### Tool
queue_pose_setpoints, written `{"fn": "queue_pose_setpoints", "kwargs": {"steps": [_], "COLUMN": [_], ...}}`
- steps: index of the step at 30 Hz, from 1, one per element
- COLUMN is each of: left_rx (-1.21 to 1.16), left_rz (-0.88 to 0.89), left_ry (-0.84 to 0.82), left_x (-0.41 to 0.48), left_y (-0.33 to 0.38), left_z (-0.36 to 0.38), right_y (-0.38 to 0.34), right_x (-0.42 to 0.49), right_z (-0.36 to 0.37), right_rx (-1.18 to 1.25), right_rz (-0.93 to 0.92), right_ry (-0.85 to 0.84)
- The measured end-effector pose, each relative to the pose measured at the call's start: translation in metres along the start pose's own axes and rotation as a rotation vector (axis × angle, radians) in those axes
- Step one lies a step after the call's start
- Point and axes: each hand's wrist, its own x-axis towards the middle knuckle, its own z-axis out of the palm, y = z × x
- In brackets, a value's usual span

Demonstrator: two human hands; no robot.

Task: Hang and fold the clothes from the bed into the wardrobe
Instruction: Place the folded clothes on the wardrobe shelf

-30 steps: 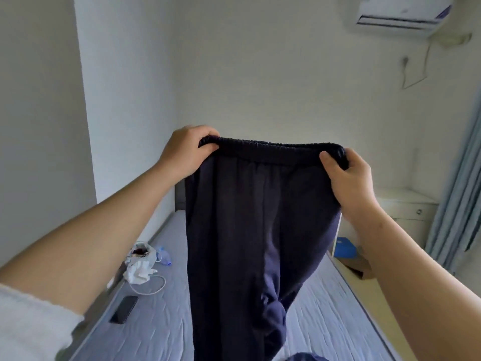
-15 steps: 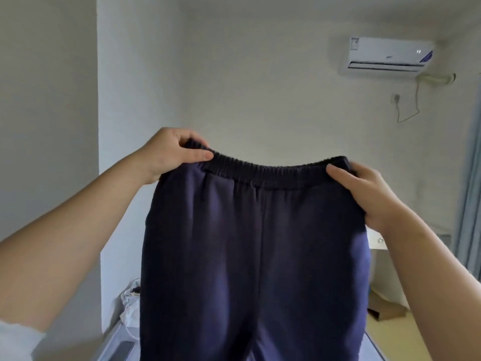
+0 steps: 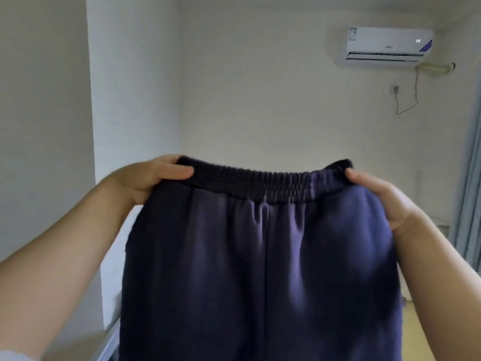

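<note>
A pair of dark navy trousers [image 3: 260,269] with an elastic waistband hangs spread out in front of me, its legs running off the bottom of the view. My left hand [image 3: 148,178] pinches the left end of the waistband, thumb on the front. My right hand [image 3: 377,196] pinches the right end the same way. The bed and the wardrobe are hidden behind the cloth or out of view.
A white wall fills the background, with an air conditioner [image 3: 387,46] high at the right and a socket with a cord [image 3: 406,97] below it. A blue-grey curtain [image 3: 471,178] hangs at the right edge. A white wall corner [image 3: 91,126] stands at the left.
The view tilted upward, so the bed dropped out of sight. The trousers came closer and now hang flatter and wider between my hands, which still hold the waistband ends.
</note>
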Motion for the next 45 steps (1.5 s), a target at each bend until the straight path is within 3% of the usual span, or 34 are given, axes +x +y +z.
{"fn": "queue_pose_setpoints", "kwargs": {"steps": [3,7,9,16,20,22,24,28,34,37,40,43,45], "left_rx": [-0.119,-0.266,-0.31,-0.321,-0.258,-0.261,-0.317,-0.418,-0.157,-0.093,-0.174,-0.295,-0.212], "left_rz": [-0.172,-0.046,-0.06,-0.489,-0.771,-0.814,-0.776,-0.608,-0.326,-0.261,-0.225,-0.182,-0.157], "left_ry": [-0.015,-0.027,0.018,0.261,0.397,0.51,0.637,0.757,0.77,0.751,0.71,0.612,0.524], "left_x": [0.0,-0.006,-0.004,0.011,0.022,0.026,0.03,0.036,0.042,0.038,0.031,0.023,0.019], "left_y": [-0.025,-0.03,-0.036,-0.078,-0.108,-0.12,-0.129,-0.128,-0.122,-0.118,-0.114,-0.109,-0.11], "left_z": [0.012,0.007,0.004,0.016,0.038,0.056,0.074,0.107,0.146,0.161,0.165,0.158,0.152], "right_y": [0.02,0.03,0.032,0.071,0.094,0.104,0.111,0.118,0.127,0.138,0.143,0.14,0.138], "right_x": [-0.002,-0.004,0.002,0.012,0.018,0.025,0.029,0.034,0.02,0.012,0.004,-0.003,-0.008], "right_z": [0.003,-0.001,-0.003,-0.021,-0.026,-0.027,-0.017,0.002,0.04,0.055,0.06,0.059,0.056], "right_rx": [0.117,0.232,0.257,0.312,0.261,0.122,-0.033,-0.334,-0.453,-0.438,-0.308,-0.137,-0.053], "right_rz": [0.115,0.002,0.04,0.206,0.358,0.402,0.368,0.19,0.01,-0.034,-0.04,-0.027,-0.021], "right_ry": [0.076,0.049,0.023,0.084,0.365,0.542,0.65,0.704,0.657,0.591,0.467,0.283,0.136]}}
